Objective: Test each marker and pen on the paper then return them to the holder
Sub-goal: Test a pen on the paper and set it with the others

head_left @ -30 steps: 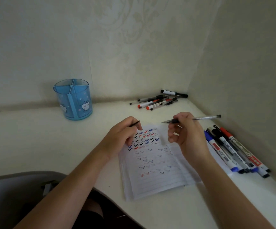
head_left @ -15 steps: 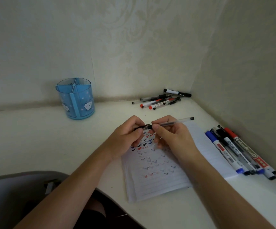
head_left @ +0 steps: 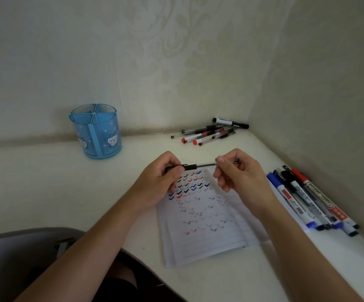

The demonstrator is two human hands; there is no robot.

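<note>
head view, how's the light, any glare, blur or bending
Head view: dim, even light, no glare; pen and ticks on the paper fairly sharp; print on the markers legible; lines bow slightly toward the edges, as wide-angle does; lower left lies in shadow.

"WhiteBoard" on red-capped marker (head_left: 322,199)

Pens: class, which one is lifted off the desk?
The clear-barrelled pen held by left hand and right hand above the paper; the others lie in the corner pile or the marker row.
</note>
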